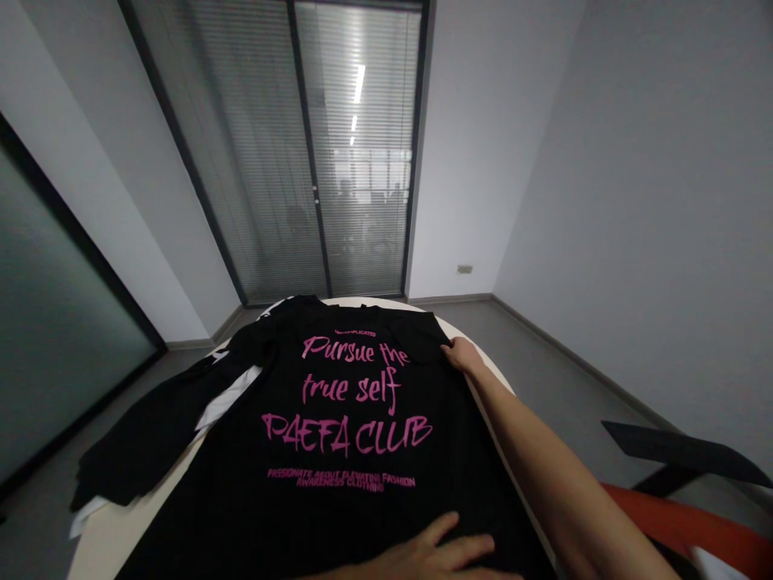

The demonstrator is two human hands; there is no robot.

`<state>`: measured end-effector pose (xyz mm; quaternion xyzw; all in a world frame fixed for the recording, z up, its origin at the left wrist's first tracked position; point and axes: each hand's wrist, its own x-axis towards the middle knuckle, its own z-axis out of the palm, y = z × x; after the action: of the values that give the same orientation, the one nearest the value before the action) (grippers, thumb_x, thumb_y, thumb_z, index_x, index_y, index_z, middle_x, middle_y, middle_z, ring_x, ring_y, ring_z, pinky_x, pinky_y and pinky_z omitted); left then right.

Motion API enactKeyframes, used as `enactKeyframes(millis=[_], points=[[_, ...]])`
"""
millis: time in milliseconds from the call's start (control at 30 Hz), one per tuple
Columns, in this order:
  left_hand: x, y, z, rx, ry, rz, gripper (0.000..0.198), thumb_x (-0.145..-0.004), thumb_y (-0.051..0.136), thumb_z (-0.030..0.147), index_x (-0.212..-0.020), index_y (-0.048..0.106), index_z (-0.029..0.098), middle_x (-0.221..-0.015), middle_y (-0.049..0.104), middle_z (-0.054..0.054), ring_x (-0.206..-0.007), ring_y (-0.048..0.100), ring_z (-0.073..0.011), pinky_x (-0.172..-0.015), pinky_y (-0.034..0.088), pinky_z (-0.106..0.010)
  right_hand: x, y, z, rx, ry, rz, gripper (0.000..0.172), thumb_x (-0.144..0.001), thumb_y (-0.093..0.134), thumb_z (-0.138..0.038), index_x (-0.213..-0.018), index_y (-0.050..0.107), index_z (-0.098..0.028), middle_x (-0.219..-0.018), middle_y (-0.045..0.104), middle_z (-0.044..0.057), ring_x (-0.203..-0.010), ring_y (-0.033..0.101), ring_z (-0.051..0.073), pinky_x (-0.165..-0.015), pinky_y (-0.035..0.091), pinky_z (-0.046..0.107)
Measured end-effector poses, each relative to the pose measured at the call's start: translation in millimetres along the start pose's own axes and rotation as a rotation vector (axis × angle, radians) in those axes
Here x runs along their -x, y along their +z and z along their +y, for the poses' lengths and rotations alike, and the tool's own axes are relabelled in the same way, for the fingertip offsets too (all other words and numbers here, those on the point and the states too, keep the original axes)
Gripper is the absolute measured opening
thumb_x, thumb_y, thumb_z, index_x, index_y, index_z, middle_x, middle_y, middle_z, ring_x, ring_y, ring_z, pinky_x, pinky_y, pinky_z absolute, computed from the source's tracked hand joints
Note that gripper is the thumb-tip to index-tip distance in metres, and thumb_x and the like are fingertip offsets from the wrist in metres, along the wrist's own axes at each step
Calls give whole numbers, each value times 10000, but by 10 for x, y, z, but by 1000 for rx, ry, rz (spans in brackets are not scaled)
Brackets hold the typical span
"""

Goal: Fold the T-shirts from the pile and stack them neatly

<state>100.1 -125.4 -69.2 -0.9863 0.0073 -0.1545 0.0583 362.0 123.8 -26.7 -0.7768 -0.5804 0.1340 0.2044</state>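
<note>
A black T-shirt (338, 435) with pink lettering lies spread flat on a white round table (109, 536). My right hand (460, 353) reaches far forward and rests on the shirt's right edge near the shoulder, fingers curled over the fabric. My left hand (431, 552) lies flat on the shirt's near hem at the bottom of the view, fingers stretched out and apart. Neither hand lifts the cloth.
More black and white garments (175, 419) are heaped on the table's left side, hanging over its edge. An orange chair with a black armrest (682, 451) stands at the right. Glass doors with blinds (326, 161) face me; grey floor lies around.
</note>
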Motion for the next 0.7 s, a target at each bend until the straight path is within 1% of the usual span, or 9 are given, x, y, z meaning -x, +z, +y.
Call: enactKeyframes(millis=[67,200,267,367,400,467,567,633,700], points=[[45,-64,-7,-155,-43,47,432,-1050,417,409,-1460,503,306,-1593,410,-8,-1404,480,-274,-1048,518,-424,-4,31,-18,30,28,37,345,-932,555,-347,-1111,699,-90,-1148,707,217,-1082,671,286,-850,489,309],[150,-41,-23,-330,14,91,440,-1070,333,405,-1449,522,286,-1633,337,-1,-1406,472,-258,-1012,529,-389,1,65,-40,52,56,66,369,-929,543,-358,-1175,668,-113,-1162,707,207,-1095,678,278,-870,502,317],[196,-94,-68,-307,-23,58,456,-1061,362,428,-1483,476,300,-1641,321,-9,-1415,455,-281,-1040,502,-426,1,72,-45,54,58,67,395,-934,533,-411,-1150,675,-112,-1147,710,211,-1091,681,290,-871,507,333],[258,-270,-168,-194,-202,-36,575,-1026,420,516,-1540,391,260,-1602,385,-99,-1397,460,-357,-1052,465,-504,-1,71,-50,57,48,66,425,-930,550,-488,-1100,688,-123,-1135,713,207,-1103,675,303,-882,507,344],[276,-324,-195,-162,-247,-65,612,-1020,415,542,-1548,379,233,-1585,407,-126,-1394,458,-374,-1051,458,-514,-1,70,-52,59,48,69,414,-932,557,-484,-1104,684,-129,-1137,712,203,-1109,672,302,-886,505,344],[302,-382,-223,-150,-257,-77,614,-1026,396,541,-1544,386,211,-1562,439,-135,-1377,474,-379,-1050,456,-503,-3,66,-56,62,56,81,381,-948,549,-445,-1143,661,-137,-1150,707,198,-1119,668,296,-891,502,345],[329,-325,-194,-231,-207,29,495,-1047,402,453,-1492,458,243,-1533,489,-84,-1340,520,-339,-1043,468,-466,1,69,-61,63,76,99,371,-979,500,-418,-1194,623,-143,-1165,698,199,-1123,665,298,-882,503,355],[356,-234,-149,-260,-230,84,450,-1050,414,417,-1455,498,237,-1526,498,-84,-1346,515,-318,-1047,469,-456,7,83,-62,60,84,109,370,-985,488,-418,-1207,609,-148,-1168,694,197,-1122,663,301,-874,504,360],[395,-159,-104,-239,-279,87,430,-1052,422,386,-1438,507,217,-1520,502,-101,-1360,500,-302,-1060,462,-455,12,102,-66,53,87,126,369,-985,488,-418,-1216,601,-154,-1170,692,192,-1117,663,301,-870,504,360]])
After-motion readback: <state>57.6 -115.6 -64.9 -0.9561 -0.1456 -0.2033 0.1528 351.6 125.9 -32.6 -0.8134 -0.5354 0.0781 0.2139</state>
